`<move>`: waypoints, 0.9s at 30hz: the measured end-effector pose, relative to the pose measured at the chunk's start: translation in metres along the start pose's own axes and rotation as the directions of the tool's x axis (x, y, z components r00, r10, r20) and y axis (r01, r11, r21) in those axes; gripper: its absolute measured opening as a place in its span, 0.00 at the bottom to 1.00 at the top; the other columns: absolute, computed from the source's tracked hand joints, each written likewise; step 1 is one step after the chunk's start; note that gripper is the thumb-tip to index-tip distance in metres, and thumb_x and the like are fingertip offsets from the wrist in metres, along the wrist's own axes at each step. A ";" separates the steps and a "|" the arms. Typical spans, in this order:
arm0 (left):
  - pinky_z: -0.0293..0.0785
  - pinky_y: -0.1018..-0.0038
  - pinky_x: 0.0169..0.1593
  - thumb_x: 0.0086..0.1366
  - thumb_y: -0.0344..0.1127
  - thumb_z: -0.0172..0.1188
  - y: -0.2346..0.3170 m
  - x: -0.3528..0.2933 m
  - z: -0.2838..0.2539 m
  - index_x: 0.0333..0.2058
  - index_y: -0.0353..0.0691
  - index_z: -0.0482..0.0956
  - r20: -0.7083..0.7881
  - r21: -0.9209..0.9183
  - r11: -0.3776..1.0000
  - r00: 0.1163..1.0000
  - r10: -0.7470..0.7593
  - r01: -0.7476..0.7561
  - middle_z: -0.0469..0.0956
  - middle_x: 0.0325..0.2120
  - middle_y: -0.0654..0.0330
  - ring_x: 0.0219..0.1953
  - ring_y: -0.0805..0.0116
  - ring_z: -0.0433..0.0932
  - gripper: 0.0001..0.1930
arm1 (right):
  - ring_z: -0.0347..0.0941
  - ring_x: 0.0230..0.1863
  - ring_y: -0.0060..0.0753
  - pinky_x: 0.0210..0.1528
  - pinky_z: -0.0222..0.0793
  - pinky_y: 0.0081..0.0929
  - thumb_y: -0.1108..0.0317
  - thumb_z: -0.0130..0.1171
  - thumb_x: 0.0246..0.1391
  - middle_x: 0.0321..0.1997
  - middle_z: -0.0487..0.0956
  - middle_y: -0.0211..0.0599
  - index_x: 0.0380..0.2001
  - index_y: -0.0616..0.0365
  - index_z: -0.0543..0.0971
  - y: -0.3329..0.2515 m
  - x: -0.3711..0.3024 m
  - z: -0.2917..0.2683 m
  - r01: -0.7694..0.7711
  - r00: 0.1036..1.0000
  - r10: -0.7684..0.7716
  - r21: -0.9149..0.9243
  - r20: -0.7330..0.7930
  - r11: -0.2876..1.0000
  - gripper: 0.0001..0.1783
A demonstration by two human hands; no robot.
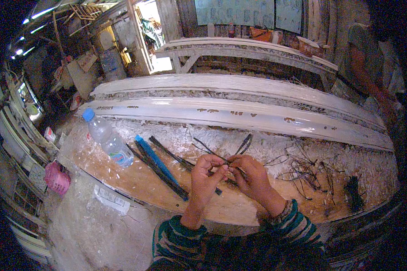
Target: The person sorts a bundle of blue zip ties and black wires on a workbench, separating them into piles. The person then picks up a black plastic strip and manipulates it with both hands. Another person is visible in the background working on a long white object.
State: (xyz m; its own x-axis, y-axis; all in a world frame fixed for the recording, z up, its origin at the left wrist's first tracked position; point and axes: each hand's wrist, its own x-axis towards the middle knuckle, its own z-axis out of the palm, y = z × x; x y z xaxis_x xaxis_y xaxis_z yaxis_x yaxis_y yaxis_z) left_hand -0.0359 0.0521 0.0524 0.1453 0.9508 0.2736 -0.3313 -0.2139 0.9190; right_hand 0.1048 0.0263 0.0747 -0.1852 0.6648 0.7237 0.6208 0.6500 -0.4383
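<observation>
My left hand [208,176] and my right hand [253,177] meet over the front of the plaster-dusted wooden workbench, fingertips pinched together on a thin black cord. One end of the black cord [202,145] sticks out to the upper left, and a narrow loop stands up at the upper right. The exact pinch point is hidden by my fingers. Beneath and beside my left hand lie long black strips [156,169], and a bright blue strip [154,157] rests among them. To the right of my right hand spreads a loose tangle of black cords [307,174], with a tight dark bundle [354,194] beyond it.
A clear plastic bottle with a blue cap [106,137] leans at the left. Long white mouldings [217,108] run across the bench behind my hands. A pink basket [57,178] is at lower left. Another person's arm [368,74] shows at far right.
</observation>
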 end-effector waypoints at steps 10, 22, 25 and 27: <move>0.74 0.81 0.27 0.52 0.18 0.55 -0.011 0.002 -0.002 0.41 0.41 0.61 0.068 -0.120 0.989 0.993 0.094 -0.085 0.72 0.30 0.61 0.31 0.76 0.72 0.19 | 0.71 0.32 0.32 0.35 0.67 0.25 0.76 0.55 0.47 0.29 0.72 0.38 0.29 0.60 0.69 0.003 -0.006 0.005 -0.207 0.978 0.200 0.156 0.060 0.966 0.06; 0.74 0.80 0.26 0.52 0.19 0.55 -0.002 -0.002 0.002 0.40 0.40 0.61 0.003 -0.040 0.996 0.997 0.083 -0.083 0.73 0.28 0.61 0.28 0.75 0.73 0.18 | 0.67 0.29 0.30 0.32 0.63 0.23 0.76 0.54 0.47 0.27 0.70 0.35 0.27 0.59 0.70 0.004 -0.005 0.007 -0.205 0.978 0.189 0.222 0.093 0.953 0.04; 0.73 0.80 0.26 0.52 0.19 0.55 -0.001 0.000 0.000 0.40 0.39 0.62 -0.001 0.037 0.991 0.992 0.127 -0.127 0.73 0.27 0.61 0.27 0.75 0.73 0.17 | 0.68 0.29 0.38 0.31 0.64 0.27 0.78 0.56 0.41 0.28 0.71 0.39 0.26 0.58 0.72 0.003 -0.003 0.003 0.000 0.998 -0.001 0.021 0.067 1.000 0.06; 0.73 0.80 0.26 0.52 0.20 0.55 0.001 0.001 -0.001 0.40 0.38 0.63 -0.008 0.052 0.994 0.995 0.095 -0.095 0.73 0.27 0.61 0.26 0.75 0.73 0.17 | 0.69 0.29 0.40 0.31 0.65 0.29 0.78 0.57 0.38 0.29 0.71 0.40 0.25 0.57 0.73 0.003 -0.002 0.003 0.060 0.996 -0.059 -0.016 0.064 0.998 0.07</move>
State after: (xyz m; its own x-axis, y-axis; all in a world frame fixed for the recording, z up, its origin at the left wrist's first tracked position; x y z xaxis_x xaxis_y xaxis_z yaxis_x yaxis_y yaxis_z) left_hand -0.0374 0.0529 0.0531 0.1060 0.9278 0.3578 -0.2944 -0.3144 0.9025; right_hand 0.1049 0.0275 0.0707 -0.2698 0.6472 0.7130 0.6203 0.6831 -0.3854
